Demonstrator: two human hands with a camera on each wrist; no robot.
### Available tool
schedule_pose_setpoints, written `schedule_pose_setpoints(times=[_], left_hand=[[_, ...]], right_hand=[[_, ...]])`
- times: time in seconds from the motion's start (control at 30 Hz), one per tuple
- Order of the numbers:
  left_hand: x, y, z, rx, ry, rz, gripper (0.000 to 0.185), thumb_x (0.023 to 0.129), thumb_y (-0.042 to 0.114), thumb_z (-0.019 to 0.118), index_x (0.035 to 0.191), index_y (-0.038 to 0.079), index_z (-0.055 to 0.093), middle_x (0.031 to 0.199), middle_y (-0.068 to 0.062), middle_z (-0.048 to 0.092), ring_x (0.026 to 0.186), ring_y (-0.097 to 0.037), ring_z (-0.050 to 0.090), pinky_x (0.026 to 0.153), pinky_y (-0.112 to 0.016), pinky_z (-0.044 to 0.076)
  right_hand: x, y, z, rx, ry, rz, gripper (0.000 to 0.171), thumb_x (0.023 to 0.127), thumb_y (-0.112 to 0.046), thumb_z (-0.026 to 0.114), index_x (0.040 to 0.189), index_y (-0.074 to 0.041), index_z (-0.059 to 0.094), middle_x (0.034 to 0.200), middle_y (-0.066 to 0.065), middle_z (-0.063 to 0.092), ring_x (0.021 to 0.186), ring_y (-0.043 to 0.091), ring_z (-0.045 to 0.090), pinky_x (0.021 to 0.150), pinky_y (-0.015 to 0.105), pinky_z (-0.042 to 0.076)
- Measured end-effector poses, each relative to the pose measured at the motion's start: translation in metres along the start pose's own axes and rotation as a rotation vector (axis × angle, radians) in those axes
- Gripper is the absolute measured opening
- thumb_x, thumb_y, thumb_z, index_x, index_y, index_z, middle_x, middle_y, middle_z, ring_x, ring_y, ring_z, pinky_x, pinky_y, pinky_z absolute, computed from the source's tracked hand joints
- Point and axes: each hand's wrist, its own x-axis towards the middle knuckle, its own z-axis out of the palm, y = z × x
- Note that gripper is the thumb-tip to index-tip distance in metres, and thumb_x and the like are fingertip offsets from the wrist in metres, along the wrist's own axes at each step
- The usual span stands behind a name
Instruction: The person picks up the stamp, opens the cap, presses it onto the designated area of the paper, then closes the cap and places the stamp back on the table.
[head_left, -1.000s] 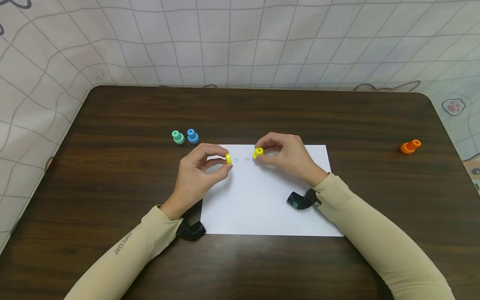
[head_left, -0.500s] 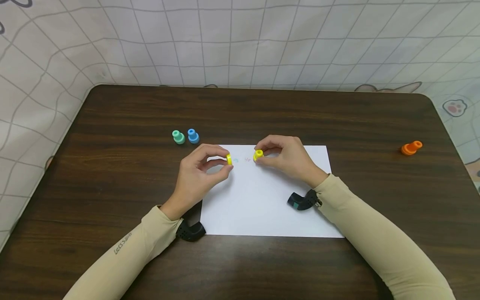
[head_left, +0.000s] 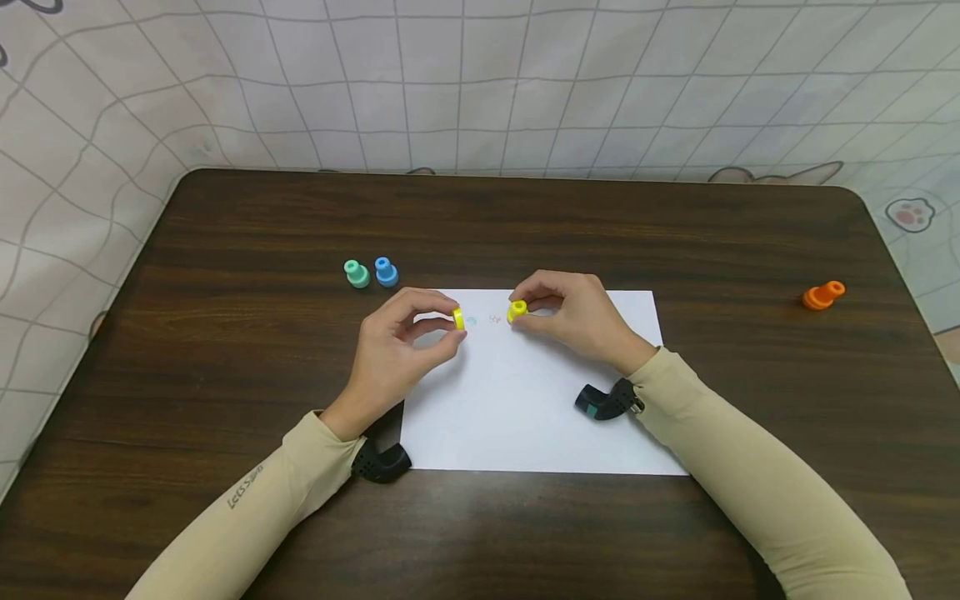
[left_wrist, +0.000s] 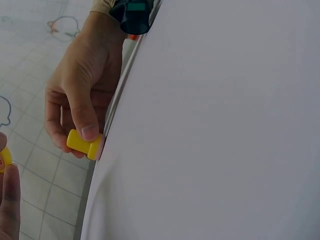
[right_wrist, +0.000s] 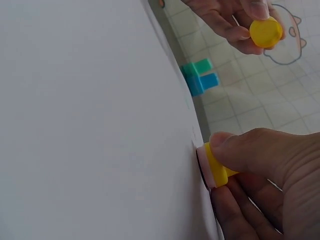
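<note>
At frame centre, the right hand pinches a yellow stamp, its face pressed onto the white paper. The left hand pinches the yellow cap just above the sheet. Likely risk: a tilted or sliding stamp would smear the print, since nothing pins the paper.

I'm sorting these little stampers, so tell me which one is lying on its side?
The orange stamper, alone near the table's right edge, lies tipped over. The green and blue ones stand upright side by side, and the yellow one is pinched in the right hand.
</note>
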Motion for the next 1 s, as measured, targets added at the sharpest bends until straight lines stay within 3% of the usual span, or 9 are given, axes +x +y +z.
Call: schedule_pose_setpoints(times=[0.37, 0.57, 1.0], left_hand=[[0.0011, 0.0018, 0.002, -0.007, 0.002, 0.0, 0.031, 0.078, -0.015, 0.079, 0.106, -0.005, 0.07, 0.111, -0.018, 0.069, 0.101, -0.011, 0.071, 0.093, -0.032, 0.064], [0.0059, 0.002, 0.0036, 0.006, -0.018, -0.014, 0.031, 0.078, -0.014, 0.08, 0.106, -0.004, 0.07, 0.112, -0.017, 0.07, 0.101, -0.011, 0.071, 0.094, -0.03, 0.064], [0.0049, -0.0068, 0.0, -0.001, -0.017, -0.021, 0.032, 0.078, -0.015, 0.079, 0.107, -0.005, 0.07, 0.112, -0.019, 0.07, 0.1, -0.011, 0.071, 0.094, -0.03, 0.064]], right_hand=[[-0.0017, -0.0014, -0.0002, -0.05, 0.022, -0.034, 0.023, 0.081, -0.008, 0.088, 0.1, -0.012, 0.076, 0.101, 0.003, 0.079, 0.094, 0.015, 0.076, 0.093, 0.03, 0.064], [-0.0022, -0.0009, -0.0021, -0.063, 0.056, -0.02, 0.023, 0.08, -0.007, 0.088, 0.099, -0.011, 0.075, 0.101, 0.005, 0.079, 0.094, 0.017, 0.077, 0.094, 0.032, 0.064], [0.0008, 0.0036, 0.0041, -0.048, 0.036, 0.012, 0.025, 0.081, -0.009, 0.088, 0.103, -0.013, 0.076, 0.103, 0.004, 0.079, 0.097, 0.017, 0.077, 0.095, 0.033, 0.063]])
